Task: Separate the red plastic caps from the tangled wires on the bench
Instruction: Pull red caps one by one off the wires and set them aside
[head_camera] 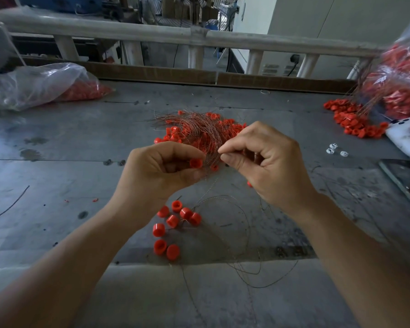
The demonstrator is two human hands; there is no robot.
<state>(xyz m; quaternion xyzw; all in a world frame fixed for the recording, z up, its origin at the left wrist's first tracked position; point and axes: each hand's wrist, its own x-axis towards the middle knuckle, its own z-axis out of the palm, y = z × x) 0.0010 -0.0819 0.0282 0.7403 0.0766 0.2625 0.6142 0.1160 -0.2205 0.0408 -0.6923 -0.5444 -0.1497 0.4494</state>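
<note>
A red cap [196, 163] sits at the tips of the left grip [161, 166], pinched between thumb and curled fingers and held above the surface [57, 150]. It touches the near edge of the wire tangle [199, 129]. The right grip [270, 166] is just beside it, thumb and forefinger pressed together on thin strands from that tangle, the other fingers curled in.

The tangle lies on the middle of the surface, just beyond both grips, draped over a heap of caps [175, 136] that pokes out at its left and right sides. Nearer the person, below the left wrist, eight loose caps [173, 221] lie in a small cluster free of wire, some on their sides, some open end up. Single wires [234, 233] loop across the surface beside them and trail over the near edge.

Far left lies a clear bag [45, 84] with red caps inside. At far right a second bag [402, 86], blurred, holds caps and wires, with a spill of caps [350, 119] in front of it. Near that spill lie a white device [405, 136] and a few small white bits [334, 149].
</note>
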